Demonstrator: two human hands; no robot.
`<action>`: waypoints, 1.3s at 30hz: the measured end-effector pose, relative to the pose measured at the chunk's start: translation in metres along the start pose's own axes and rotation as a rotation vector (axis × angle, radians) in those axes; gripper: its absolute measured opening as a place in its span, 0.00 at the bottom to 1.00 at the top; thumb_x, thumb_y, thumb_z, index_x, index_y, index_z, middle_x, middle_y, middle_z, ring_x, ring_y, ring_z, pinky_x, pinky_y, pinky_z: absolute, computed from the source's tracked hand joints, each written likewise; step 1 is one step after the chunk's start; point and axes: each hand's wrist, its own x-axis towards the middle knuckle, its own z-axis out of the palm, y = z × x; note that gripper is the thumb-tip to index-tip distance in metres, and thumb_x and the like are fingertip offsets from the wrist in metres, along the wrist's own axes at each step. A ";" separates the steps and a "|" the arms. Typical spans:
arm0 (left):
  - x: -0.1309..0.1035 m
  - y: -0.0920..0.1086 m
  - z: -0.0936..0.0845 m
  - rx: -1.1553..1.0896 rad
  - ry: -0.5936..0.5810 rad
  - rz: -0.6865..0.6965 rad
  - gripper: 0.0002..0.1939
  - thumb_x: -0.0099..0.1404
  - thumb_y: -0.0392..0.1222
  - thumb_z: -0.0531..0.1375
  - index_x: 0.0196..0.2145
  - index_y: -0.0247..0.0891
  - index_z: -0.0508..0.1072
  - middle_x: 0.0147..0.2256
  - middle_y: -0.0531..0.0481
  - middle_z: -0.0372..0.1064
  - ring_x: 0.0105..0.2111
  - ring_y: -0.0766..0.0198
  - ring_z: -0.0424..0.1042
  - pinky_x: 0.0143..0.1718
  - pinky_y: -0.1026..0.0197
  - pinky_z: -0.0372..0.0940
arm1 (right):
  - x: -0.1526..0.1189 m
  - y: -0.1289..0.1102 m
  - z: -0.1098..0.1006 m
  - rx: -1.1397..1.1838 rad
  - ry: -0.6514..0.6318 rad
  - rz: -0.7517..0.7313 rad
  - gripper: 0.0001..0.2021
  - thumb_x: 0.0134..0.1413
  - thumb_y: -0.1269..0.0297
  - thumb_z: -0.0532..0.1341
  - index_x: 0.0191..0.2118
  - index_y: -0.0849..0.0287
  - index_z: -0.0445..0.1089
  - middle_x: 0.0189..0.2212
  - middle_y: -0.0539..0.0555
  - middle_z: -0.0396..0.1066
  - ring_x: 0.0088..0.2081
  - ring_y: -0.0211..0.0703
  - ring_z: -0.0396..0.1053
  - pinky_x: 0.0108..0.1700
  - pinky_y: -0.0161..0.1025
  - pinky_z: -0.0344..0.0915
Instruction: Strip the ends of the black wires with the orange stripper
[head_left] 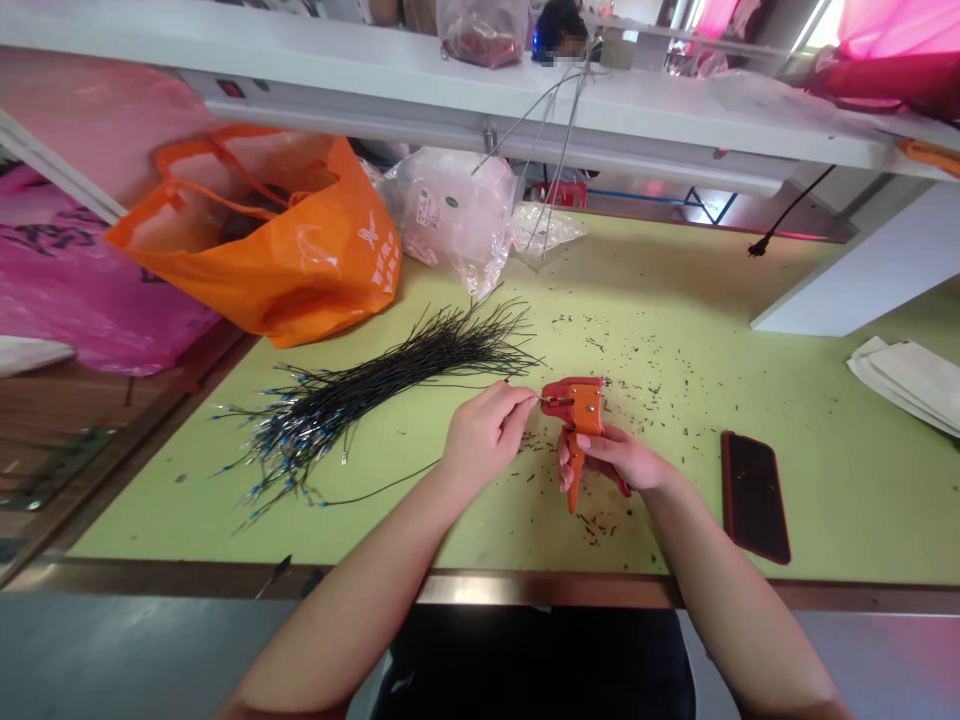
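My left hand (pixel 487 430) pinches a thin black wire, whose tip is at the jaws of an orange and red wire stripper (pixel 585 405). The wire trails back under my wrist toward the left. My right hand (pixel 607 460) is wrapped around the stripper's handles, and the tool's head points left, close to my left fingertips. A large bundle of black wires (pixel 382 385) lies left of my hands, with blue and silvery ends at its lower left. Small dark scraps (pixel 652 390) are scattered on the green table (pixel 847 480) around the tool.
An orange bag (pixel 300 260) stands at the back left, beside a clear plastic bag (pixel 457 210). A dark phone with a red edge (pixel 754 495) lies on the right, and white papers (pixel 911 380) are beyond it. A white shelf (pixel 375 80) spans the back above the table.
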 end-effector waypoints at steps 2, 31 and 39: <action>-0.001 -0.001 0.001 0.008 -0.019 -0.004 0.11 0.79 0.38 0.56 0.39 0.40 0.77 0.32 0.50 0.77 0.31 0.64 0.75 0.36 0.63 0.67 | 0.000 0.000 0.001 -0.012 0.019 0.015 0.23 0.65 0.41 0.68 0.40 0.60 0.75 0.31 0.54 0.80 0.34 0.45 0.80 0.40 0.42 0.76; 0.000 -0.004 -0.002 0.081 -0.090 -0.041 0.12 0.78 0.39 0.55 0.42 0.41 0.79 0.34 0.50 0.81 0.32 0.62 0.78 0.37 0.62 0.71 | 0.009 0.002 0.020 -0.069 0.287 -0.009 0.30 0.55 0.30 0.68 0.29 0.56 0.69 0.19 0.47 0.68 0.22 0.41 0.70 0.29 0.40 0.70; -0.003 -0.005 0.000 0.075 -0.056 -0.040 0.13 0.79 0.39 0.54 0.41 0.41 0.79 0.34 0.49 0.82 0.34 0.62 0.81 0.40 0.62 0.74 | 0.010 0.002 0.028 -0.096 0.316 -0.050 0.32 0.56 0.27 0.65 0.25 0.54 0.65 0.17 0.45 0.62 0.19 0.39 0.64 0.26 0.39 0.66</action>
